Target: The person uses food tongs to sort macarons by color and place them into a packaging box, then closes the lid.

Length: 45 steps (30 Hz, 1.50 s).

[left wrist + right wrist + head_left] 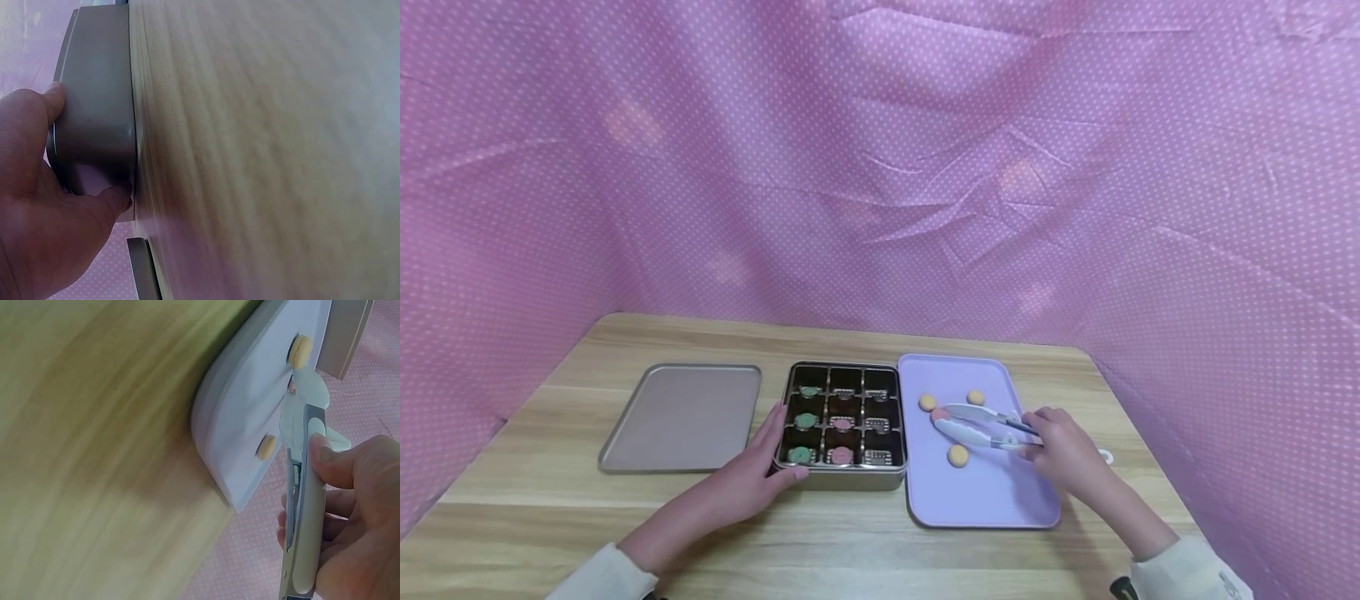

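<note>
My left hand (741, 485) rests against the front left corner of a metal tin (857, 481), thumb along the front wall and fingers along the left side. Inside its divided insert, three green macarons (806, 421) line the left column. Two pink macarons (842, 455) sit in the middle column. My right hand (1063, 450) grips tongs (306, 506) with white tips. Those tips are spread around a pink macaron (940, 414) on the lilac tray (985, 504); whether they pinch it I cannot tell. Three yellow macarons (957, 456) lie around it on the tray.
A flat metal lid (685, 417) lies left of the tin on the wooden table (820, 546). The lilac tray adjoins the tin's right side. Pink dotted cloth (865, 167) hangs behind the table and at both sides.
</note>
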Each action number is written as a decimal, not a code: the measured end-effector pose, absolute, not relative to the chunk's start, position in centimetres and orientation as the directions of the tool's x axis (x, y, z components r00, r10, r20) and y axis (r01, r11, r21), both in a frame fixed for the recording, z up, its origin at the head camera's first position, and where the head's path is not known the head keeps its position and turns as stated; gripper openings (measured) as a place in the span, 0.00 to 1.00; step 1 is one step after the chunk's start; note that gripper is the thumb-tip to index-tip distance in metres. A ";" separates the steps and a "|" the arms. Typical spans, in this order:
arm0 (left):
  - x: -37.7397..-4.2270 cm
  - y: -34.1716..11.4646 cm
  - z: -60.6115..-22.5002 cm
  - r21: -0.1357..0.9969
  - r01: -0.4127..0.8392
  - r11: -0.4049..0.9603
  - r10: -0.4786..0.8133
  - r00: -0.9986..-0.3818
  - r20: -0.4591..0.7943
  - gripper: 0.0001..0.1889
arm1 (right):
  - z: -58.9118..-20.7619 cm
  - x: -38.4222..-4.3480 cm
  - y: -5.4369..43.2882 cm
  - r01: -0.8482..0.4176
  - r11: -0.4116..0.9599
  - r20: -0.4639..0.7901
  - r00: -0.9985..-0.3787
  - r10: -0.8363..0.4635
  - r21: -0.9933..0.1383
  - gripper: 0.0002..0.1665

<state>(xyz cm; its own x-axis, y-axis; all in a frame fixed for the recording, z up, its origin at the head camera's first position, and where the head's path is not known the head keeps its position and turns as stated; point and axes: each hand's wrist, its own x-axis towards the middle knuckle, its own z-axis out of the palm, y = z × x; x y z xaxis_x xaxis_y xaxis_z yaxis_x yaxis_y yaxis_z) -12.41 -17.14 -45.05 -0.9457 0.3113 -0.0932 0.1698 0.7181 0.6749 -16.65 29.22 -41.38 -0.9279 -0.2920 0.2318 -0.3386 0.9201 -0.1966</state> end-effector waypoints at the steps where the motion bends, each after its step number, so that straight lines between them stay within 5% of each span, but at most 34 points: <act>1: -12.5 -17.2 -45.0 0.675 0.170 0.718 0.311 -0.946 -0.093 0.55 | -41.4 -16.6 29.2 -0.338 0.920 0.235 -0.927 -0.291 -0.197 0.29; 28: -13.7 -17.9 -44.8 0.679 0.179 0.712 0.335 -0.936 -0.105 0.55 | -40.2 -16.7 27.6 -0.326 0.915 0.293 -0.922 -0.252 -0.239 0.29; 45: -13.4 -17.4 -44.9 0.680 0.179 0.712 0.325 -0.941 -0.092 0.55 | -38.7 -17.9 23.5 -0.424 0.858 0.363 -0.878 -0.311 -0.290 0.25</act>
